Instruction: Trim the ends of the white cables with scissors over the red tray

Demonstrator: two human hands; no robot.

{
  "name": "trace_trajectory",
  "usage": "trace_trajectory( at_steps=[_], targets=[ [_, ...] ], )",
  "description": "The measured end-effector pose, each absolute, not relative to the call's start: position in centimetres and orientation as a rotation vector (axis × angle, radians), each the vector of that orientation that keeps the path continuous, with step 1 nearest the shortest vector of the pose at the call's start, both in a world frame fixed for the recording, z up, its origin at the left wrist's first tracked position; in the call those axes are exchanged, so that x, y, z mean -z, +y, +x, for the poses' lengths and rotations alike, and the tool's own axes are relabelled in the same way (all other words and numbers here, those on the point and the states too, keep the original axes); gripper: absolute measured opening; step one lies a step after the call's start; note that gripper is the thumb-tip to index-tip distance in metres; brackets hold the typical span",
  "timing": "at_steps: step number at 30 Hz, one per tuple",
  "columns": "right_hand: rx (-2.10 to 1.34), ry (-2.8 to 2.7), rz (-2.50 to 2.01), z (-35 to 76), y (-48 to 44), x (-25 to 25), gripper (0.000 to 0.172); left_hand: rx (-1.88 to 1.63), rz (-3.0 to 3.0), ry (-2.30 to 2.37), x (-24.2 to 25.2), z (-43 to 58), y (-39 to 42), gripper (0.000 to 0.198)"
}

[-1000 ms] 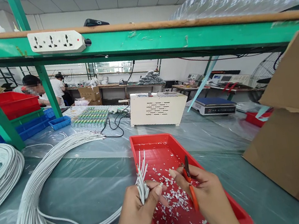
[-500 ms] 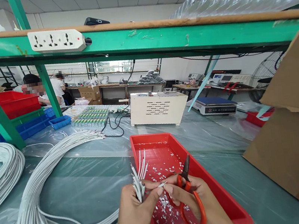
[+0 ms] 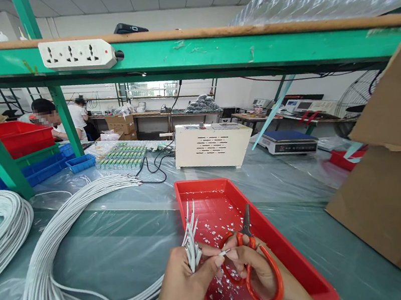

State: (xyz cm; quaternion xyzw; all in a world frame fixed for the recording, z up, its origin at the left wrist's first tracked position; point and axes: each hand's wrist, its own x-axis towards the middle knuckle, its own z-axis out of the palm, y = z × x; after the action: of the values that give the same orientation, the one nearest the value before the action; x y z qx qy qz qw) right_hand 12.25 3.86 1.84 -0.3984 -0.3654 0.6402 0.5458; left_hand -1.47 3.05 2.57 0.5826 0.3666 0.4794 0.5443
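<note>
My left hand (image 3: 186, 286) is closed round several white cables (image 3: 193, 252), whose cut ends stick up above the fist. Between its thumb and forefinger it pinches one cable's end. My right hand (image 3: 259, 267) is closed with red-handled scissors (image 3: 275, 280) hooked on its fingers, blades pointing up and away. Its thumb and fingertip meet at the tip of the pinched cable. Both hands are over a red tray (image 3: 298, 261) scattered with small silvery-white scraps (image 3: 222, 288). A long white cable bundle (image 3: 49, 275) curves from the left beneath my left forearm.
Another cable coil (image 3: 4, 232) lies at far left. Behind the tray stand a cream metal box (image 3: 211, 146) and a scale (image 3: 289, 143). A cardboard box (image 3: 393, 190) borders the right. A green shelf beam (image 3: 208, 57) crosses above. Two people sit further back.
Both hands have shifted slightly right and down. The scissors have turned a little in my right hand, their blades now more upright.
</note>
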Motion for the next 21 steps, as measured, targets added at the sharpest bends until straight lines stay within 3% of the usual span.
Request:
trace_trajectory(
  at_steps=[7,21],
  targets=[
    [-1.562,-0.896,-0.909,12.6,4.0,-1.5,0.007,-1.078,1.418,0.873,-2.9,-1.6,3.0,0.026],
    [-1.491,-1.16,-1.063,14.1,4.1,-1.2,0.025,-1.224,1.303,0.924,-2.5,-1.4,2.9,0.024]
  ],
)
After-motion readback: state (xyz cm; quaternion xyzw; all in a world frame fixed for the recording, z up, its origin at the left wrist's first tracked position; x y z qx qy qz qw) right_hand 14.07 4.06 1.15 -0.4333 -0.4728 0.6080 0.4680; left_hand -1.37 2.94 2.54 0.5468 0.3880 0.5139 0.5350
